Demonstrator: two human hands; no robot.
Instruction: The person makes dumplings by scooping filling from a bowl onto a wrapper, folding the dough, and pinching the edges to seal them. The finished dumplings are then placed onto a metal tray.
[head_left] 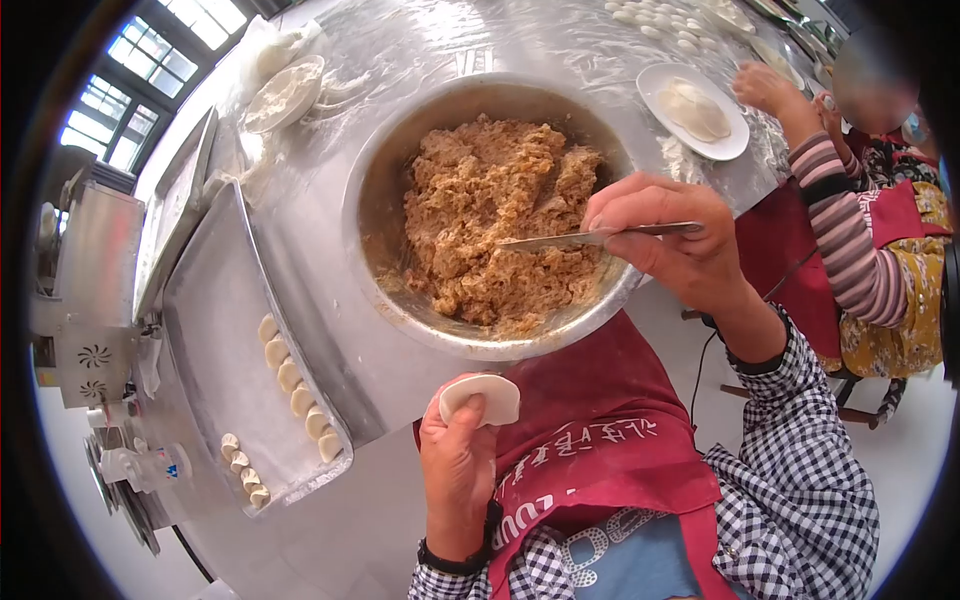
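Note:
Just in front of the table edge, my left hand (pixel 456 450) pinches a round dumpling wrapper (pixel 482 399) with the thumb across its face. Nothing lies on the part of the wrapper that shows. My right hand (pixel 672 240) is closed around the handle of a thin metal spatula (pixel 575 239). Its tip touches the meat filling (pixel 480 200) heaped in a large steel bowl (pixel 366 255). The hand hangs over the bowl's right rim.
Left of the bowl lies a metal tray (pixel 215 330) with several folded dumplings (pixel 288 376). A white plate (pixel 735 135) holding wrappers (pixel 695 110) stands at the upper right, near a seated person in a striped sleeve (pixel 850 240). A floury dish (pixel 285 95) sits at the upper left.

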